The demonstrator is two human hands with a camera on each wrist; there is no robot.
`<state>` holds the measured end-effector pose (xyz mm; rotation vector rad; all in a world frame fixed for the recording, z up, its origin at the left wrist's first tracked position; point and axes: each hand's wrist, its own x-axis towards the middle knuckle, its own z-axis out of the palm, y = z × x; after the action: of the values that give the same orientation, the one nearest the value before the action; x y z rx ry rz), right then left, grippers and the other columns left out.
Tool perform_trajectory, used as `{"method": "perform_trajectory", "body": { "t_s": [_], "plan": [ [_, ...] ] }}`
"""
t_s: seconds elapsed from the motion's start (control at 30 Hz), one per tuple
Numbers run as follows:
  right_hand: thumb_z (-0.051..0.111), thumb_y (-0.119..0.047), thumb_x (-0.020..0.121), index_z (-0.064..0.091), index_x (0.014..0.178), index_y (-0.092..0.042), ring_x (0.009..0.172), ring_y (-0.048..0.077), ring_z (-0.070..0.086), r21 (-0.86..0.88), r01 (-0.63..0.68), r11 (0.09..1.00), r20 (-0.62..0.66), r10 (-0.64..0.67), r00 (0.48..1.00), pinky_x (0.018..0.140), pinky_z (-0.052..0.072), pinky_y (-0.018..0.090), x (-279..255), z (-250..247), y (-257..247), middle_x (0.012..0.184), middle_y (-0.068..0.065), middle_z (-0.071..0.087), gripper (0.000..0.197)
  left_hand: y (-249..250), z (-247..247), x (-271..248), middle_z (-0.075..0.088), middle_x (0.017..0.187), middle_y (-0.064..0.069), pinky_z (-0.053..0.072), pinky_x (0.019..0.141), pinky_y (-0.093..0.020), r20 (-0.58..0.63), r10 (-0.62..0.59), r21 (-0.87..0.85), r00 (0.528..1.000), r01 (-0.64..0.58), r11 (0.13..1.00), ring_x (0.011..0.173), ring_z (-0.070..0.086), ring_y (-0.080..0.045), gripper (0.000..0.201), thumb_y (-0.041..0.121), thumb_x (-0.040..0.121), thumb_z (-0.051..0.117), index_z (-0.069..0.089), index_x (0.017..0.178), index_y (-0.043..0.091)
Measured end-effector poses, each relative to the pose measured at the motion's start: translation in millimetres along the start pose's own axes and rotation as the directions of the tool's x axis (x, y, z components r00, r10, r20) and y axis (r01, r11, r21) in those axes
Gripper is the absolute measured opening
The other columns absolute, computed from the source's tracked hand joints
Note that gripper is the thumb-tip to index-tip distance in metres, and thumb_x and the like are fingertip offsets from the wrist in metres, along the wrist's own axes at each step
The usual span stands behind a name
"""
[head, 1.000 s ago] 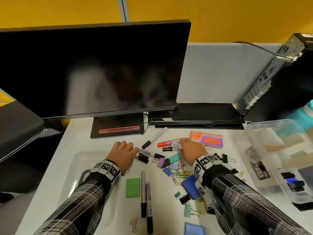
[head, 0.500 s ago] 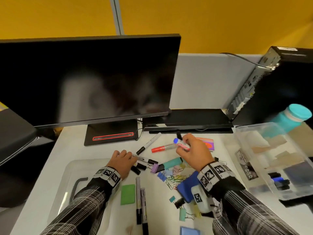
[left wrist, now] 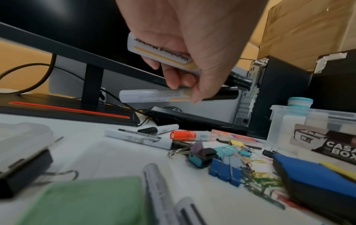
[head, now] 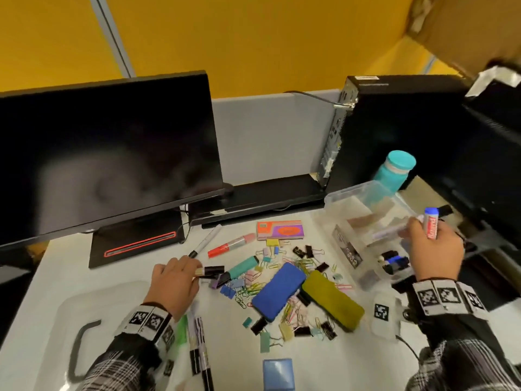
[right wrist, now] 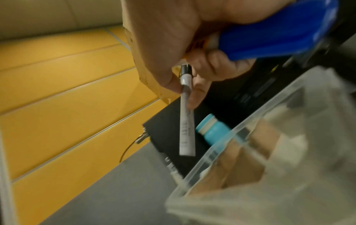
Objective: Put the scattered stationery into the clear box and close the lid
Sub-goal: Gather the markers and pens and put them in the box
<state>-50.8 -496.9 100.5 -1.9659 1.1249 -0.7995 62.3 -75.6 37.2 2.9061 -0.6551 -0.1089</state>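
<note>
My right hand (head: 414, 230) hovers over the open clear box (head: 349, 193) at the right of the desk. It grips a blue-capped marker (head: 431, 221) and pinches a thin white pen (head: 392, 231). In the right wrist view the right hand (right wrist: 185, 89) holds the pen (right wrist: 186, 121) pointing down toward the box (right wrist: 250, 137), with the blue cap (right wrist: 269, 35) in the palm. Several markers lie inside the box. My left hand (head: 194, 273) grips two black-capped whiteboard markers (head: 211, 270); in the left wrist view the hand (left wrist: 183, 85) holds them (left wrist: 159, 51) just above the desk.
The clear lid (head: 112, 294) lies at the near left. A blue eraser (head: 277, 294), an olive eraser (head: 332, 303), a red marker (head: 231, 245), binder clips and paper clips litter the middle. A monitor (head: 107, 153), a computer tower (head: 394, 131) and a teal bottle (head: 394, 170) stand behind.
My right hand has carried the blue-capped marker and the pen from the middle of the desk rightward to above the box. The left hand has closed round the black-capped markers.
</note>
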Motion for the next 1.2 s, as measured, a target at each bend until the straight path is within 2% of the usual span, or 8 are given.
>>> {"method": "perform_trajectory", "body": {
  "t_s": [0.1,0.23,0.4,0.53,0.67,0.83,1.0,1.2],
  "plan": [
    [0.058,-0.034,0.082,0.058,0.066,-0.009,0.068,0.031,0.052,-0.133,-0.162,0.978,0.056,0.170,0.984,0.067,0.038,0.035,14,-15,13,0.065,0.013,0.053,0.029,15,-1,-4,0.057,0.105,0.010,0.028,0.084,-0.028,-0.033,-0.014,-0.063,0.999,0.012,0.998,0.097,0.055,-0.013,0.022,0.028,0.087,0.057,0.056,0.109,0.031],
    [0.062,-0.035,0.081,0.067,0.089,-0.003,0.073,0.030,0.054,-0.329,-0.233,0.915,0.202,0.309,0.929,0.070,0.040,0.034,26,-15,23,0.080,0.017,0.059,0.034,31,-1,-7,0.056,0.098,0.009,0.039,0.084,-0.033,-0.036,-0.008,-0.054,0.999,0.006,0.999,0.090,0.059,-0.014,0.025,0.027,0.080,0.068,0.062,0.104,0.028],
    [0.063,-0.028,0.082,0.058,0.069,-0.007,0.061,0.023,0.055,-0.468,-0.219,0.856,0.325,0.397,0.858,0.068,0.043,0.035,35,-15,13,0.063,0.009,0.059,0.026,40,-2,-8,0.058,0.091,0.006,0.045,0.074,-0.036,-0.073,0.009,-0.043,0.997,-0.012,0.999,0.077,0.061,-0.017,0.028,0.019,0.071,0.077,0.064,0.096,0.025],
    [0.058,-0.041,0.084,0.057,0.093,-0.004,0.079,0.028,0.060,-0.435,-0.118,0.893,0.416,0.316,0.853,0.073,0.045,0.035,38,-24,6,0.088,0.012,0.064,0.038,41,-2,-15,0.059,0.095,0.005,0.045,0.073,-0.034,-0.079,-0.019,-0.052,0.997,0.015,0.999,0.079,0.061,-0.016,0.032,0.017,0.070,0.077,0.063,0.098,0.025],
    [0.040,-0.031,0.095,0.043,0.107,-0.020,0.080,0.026,0.056,-0.201,0.113,0.973,0.573,0.023,0.819,0.072,0.045,0.040,32,-34,1,0.090,0.009,0.057,0.016,40,0,-24,0.064,0.103,0.004,0.043,0.078,-0.035,-0.027,-0.091,-0.058,0.995,0.089,0.994,0.091,0.061,-0.019,0.035,0.015,0.076,0.071,0.061,0.108,0.026],
    [0.044,-0.011,0.090,0.053,0.100,-0.024,0.087,0.018,0.050,-0.112,0.591,0.799,0.638,-0.399,0.659,0.080,0.043,0.038,29,-33,14,0.093,-0.003,0.054,0.019,43,2,-30,0.067,0.105,0.000,0.044,0.075,-0.037,0.000,-0.152,-0.058,0.988,0.152,0.987,0.092,0.058,-0.023,0.038,0.012,0.080,0.067,0.060,0.117,0.021],
    [0.046,-0.008,0.081,0.057,0.094,-0.036,0.101,0.023,0.055,-0.210,0.676,0.706,0.821,-0.248,0.514,0.093,0.041,0.041,36,-16,43,0.101,-0.006,0.061,0.032,56,-3,-32,0.062,0.113,-0.003,0.044,0.081,-0.034,0.049,-0.162,-0.177,0.986,0.169,0.970,0.099,0.053,-0.023,0.039,0.012,0.089,0.056,0.053,0.127,0.019],
    [0.045,-0.016,0.088,0.061,0.108,-0.040,0.121,0.017,0.044,-0.404,0.730,0.552,0.880,0.019,0.474,0.112,0.016,0.046,41,1,52,0.119,-0.012,0.053,0.036,73,-9,-30,0.051,0.116,0.007,0.053,0.063,-0.029,0.088,-0.138,-0.288,0.986,0.158,0.944,0.076,0.061,-0.013,0.033,0.023,0.094,0.047,0.045,0.127,0.027]
  ]
}}
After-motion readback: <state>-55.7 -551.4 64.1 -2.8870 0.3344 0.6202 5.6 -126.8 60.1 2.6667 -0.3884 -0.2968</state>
